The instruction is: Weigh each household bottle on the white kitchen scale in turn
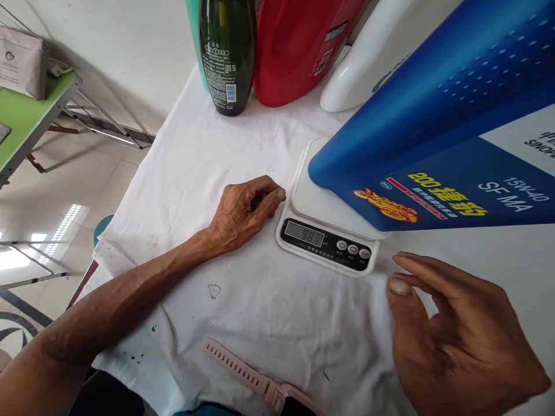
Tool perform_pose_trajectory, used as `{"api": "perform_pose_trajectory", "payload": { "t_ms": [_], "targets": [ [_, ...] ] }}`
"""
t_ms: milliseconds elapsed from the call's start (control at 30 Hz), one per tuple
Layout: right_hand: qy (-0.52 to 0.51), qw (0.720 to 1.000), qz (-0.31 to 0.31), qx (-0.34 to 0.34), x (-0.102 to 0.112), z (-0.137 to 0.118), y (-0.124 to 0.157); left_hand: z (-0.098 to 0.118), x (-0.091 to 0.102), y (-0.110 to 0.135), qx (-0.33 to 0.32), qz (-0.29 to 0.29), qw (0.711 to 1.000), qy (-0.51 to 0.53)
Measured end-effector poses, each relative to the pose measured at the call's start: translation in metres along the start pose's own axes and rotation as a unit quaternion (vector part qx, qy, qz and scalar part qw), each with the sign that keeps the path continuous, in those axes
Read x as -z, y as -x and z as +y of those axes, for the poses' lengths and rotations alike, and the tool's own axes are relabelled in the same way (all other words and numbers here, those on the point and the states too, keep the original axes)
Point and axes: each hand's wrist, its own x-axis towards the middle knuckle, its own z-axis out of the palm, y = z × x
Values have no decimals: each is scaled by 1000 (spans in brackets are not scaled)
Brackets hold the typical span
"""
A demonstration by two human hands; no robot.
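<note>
A blue motor-oil jug point(390, 144) stands on a white digital kitchen scale point(329, 263). The scale's display reads what looks like 981, and its buttons sit to the right of it. My left hand point(247, 211) rests on the cloth at the scale's left side, fingers curled in and thumb tip close to the scale's edge; no object shows in it. Below and right of the scale, my right hand point(459, 335) hovers with thumb and fingers apart, holding nothing and not touching the jug.
A dark green bottle point(228, 63), a red jug point(295, 52) and a white bottle point(368, 52) stand along the back. A pink-strapped watch point(260, 378) lies at the front edge of the white cloth point(208, 150). A green table point(43, 110) holding a bag point(21, 63) is at left.
</note>
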Motion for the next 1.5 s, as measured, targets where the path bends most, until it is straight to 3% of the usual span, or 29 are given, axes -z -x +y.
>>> {"api": "perform_pose_trajectory", "payload": {
  "t_ms": [100, 233, 400, 1500],
  "targets": [
    [-44, 998, -16, 42, -8, 5, 6, 0, 0, 0, 4, -3, 1000, -2],
    [-35, 999, -27, -10, -13, 3, 11, 0, 1, 0, 10, -6, 1000, 2],
    [4, 999, -25, -24, -13, 0, 11, 0, 0, 0, 8, -5, 1000, 14],
    [-7, 999, -4, -45, -15, 6, 12, -2, -1, 1, -3, -28, 1000, 9]
  ]
}}
